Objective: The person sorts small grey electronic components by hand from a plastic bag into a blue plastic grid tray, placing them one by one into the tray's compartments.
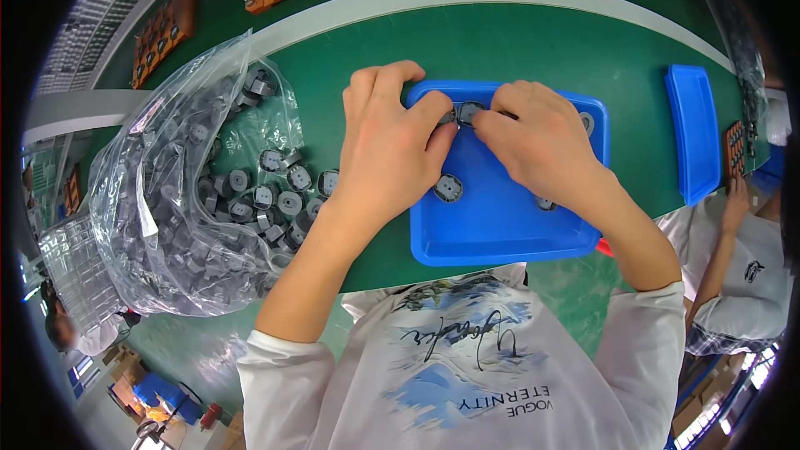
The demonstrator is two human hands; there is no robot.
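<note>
Hands [392,150] [537,137] pinch grey parts [462,112] over tray [500,233].

tray [500,237] centre on table [583,42] | bag [167,208] left (parts spilling) | second tray [693,133] right

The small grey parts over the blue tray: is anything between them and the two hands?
Nothing visible. The left hand and right hand already pinch the small grey parts directly, above the blue tray.

head-worn fisheye, looking down, close over worktable [350,42]
</note>
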